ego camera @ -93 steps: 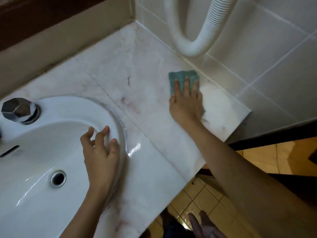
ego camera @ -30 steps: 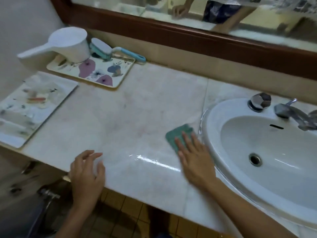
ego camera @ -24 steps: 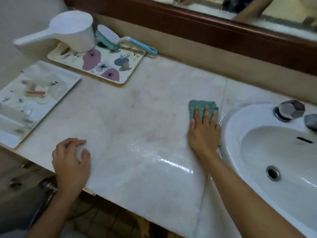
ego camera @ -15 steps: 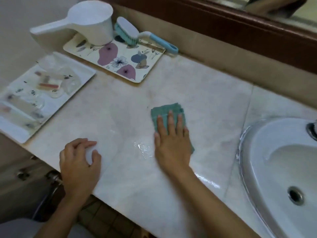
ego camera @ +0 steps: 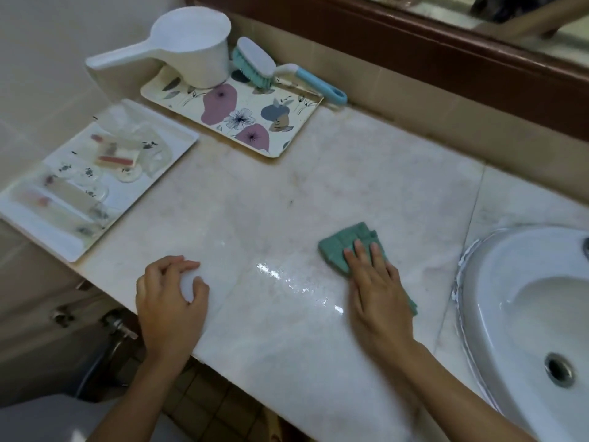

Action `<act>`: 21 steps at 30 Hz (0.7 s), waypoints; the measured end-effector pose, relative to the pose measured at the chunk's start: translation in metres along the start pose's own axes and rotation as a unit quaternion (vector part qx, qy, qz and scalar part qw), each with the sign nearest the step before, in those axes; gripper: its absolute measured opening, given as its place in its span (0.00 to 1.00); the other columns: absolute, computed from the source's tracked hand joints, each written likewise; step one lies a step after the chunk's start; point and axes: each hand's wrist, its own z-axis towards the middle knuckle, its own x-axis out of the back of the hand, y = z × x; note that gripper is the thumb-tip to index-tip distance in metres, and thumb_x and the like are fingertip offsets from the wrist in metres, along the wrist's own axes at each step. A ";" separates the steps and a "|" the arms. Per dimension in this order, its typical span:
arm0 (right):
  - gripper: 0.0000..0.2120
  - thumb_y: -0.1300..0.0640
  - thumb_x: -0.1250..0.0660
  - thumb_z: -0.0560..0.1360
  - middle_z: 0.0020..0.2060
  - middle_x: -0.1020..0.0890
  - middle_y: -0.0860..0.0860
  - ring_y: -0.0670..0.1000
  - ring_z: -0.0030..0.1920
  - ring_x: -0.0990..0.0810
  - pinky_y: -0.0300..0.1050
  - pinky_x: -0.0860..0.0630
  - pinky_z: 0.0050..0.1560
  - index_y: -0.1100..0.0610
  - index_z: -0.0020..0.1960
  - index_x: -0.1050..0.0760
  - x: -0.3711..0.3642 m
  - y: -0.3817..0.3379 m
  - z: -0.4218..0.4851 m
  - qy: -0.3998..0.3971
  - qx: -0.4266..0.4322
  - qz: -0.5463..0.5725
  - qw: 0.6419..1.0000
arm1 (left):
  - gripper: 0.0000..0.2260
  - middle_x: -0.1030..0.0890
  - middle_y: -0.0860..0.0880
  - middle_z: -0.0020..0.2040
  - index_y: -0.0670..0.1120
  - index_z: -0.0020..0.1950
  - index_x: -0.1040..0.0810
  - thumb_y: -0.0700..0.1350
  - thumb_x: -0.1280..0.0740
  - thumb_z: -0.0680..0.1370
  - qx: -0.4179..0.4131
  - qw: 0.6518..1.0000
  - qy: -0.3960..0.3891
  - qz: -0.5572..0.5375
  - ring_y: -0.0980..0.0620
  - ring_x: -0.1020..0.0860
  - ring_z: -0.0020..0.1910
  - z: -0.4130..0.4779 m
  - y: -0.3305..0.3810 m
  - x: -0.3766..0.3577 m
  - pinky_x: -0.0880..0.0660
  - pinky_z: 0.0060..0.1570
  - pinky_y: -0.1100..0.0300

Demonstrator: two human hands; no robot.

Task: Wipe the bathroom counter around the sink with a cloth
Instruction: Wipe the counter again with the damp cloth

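A folded green cloth [ego camera: 339, 248] lies flat on the pale marble counter [ego camera: 350, 173], left of the white sink [ego camera: 510, 301]. My right hand [ego camera: 377, 293] presses down on the cloth with flat fingers; its far edge sticks out past my fingertips. My left hand [ego camera: 169, 301] rests on the counter's front edge with curled fingers, holding nothing. A wet shiny streak sits between the two hands.
A floral tray [ego camera: 280, 129] at the back holds a white scoop [ego camera: 188, 49] and a teal brush [ego camera: 255, 63]. A white tray [ego camera: 28, 228] of small toiletries sits at the far left. A dark-framed mirror [ego camera: 446, 46] runs along the back wall. Floor tiles show below the counter edge.
Three seconds ago the cloth was right of the sink; it is now left of it. In the last half second my right hand slid the cloth back toward the sink. My left hand stayed.
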 end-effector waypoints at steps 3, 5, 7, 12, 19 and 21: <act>0.20 0.60 0.47 0.82 0.69 0.27 0.49 0.49 0.70 0.34 0.49 0.35 0.67 0.53 0.73 0.33 0.008 -0.020 0.011 0.015 -0.102 0.170 0.980 | 0.11 0.26 0.49 0.58 0.46 0.54 0.20 0.39 0.30 0.73 0.000 1.000 0.001 -0.010 0.46 0.30 0.56 0.000 0.001 0.000 0.30 0.55 0.50; 0.17 0.59 0.45 0.82 0.51 0.18 0.47 0.47 0.51 0.21 0.43 0.27 0.52 0.50 0.68 0.27 0.025 -0.034 0.015 -0.004 -0.161 0.336 0.928 | 0.10 0.26 0.50 0.58 0.47 0.54 0.20 0.39 0.30 0.73 0.003 1.000 -0.001 -0.012 0.47 0.30 0.57 -0.001 0.001 0.000 0.28 0.54 0.48; 0.14 0.60 0.44 0.81 0.42 0.17 0.47 0.47 0.42 0.22 0.41 0.28 0.43 0.53 0.57 0.20 0.042 -0.045 0.025 -0.071 -0.230 0.540 0.807 | 0.10 0.26 0.50 0.58 0.47 0.54 0.20 0.39 0.30 0.73 0.006 1.000 -0.003 -0.011 0.47 0.30 0.57 -0.001 0.001 0.001 0.28 0.54 0.49; 0.11 0.62 0.37 0.78 0.51 0.16 0.50 0.49 0.49 0.19 0.37 0.24 0.50 0.54 0.56 0.19 0.049 -0.036 0.047 -0.019 -0.232 0.394 0.889 | 0.11 0.27 0.51 0.58 0.48 0.54 0.20 0.40 0.31 0.73 0.012 1.000 -0.007 -0.018 0.47 0.30 0.57 0.000 0.001 0.001 0.32 0.54 0.55; 0.21 0.49 0.42 0.78 0.73 0.34 0.55 0.55 0.71 0.36 0.51 0.32 0.61 0.55 0.69 0.30 0.013 -0.042 0.036 -0.008 0.130 -0.042 0.991 | 0.10 0.27 0.52 0.58 0.49 0.54 0.20 0.41 0.31 0.73 0.020 1.000 -0.013 -0.018 0.48 0.30 0.57 0.000 0.000 0.001 0.29 0.55 0.51; 0.26 0.44 0.50 0.81 0.78 0.45 0.50 0.49 0.77 0.49 0.49 0.44 0.71 0.50 0.77 0.43 -0.005 -0.034 0.039 -0.076 0.175 -0.074 0.979 | 0.10 0.27 0.52 0.58 0.49 0.54 0.20 0.41 0.30 0.73 0.020 1.000 -0.013 -0.015 0.49 0.30 0.57 0.000 0.001 0.001 0.29 0.54 0.53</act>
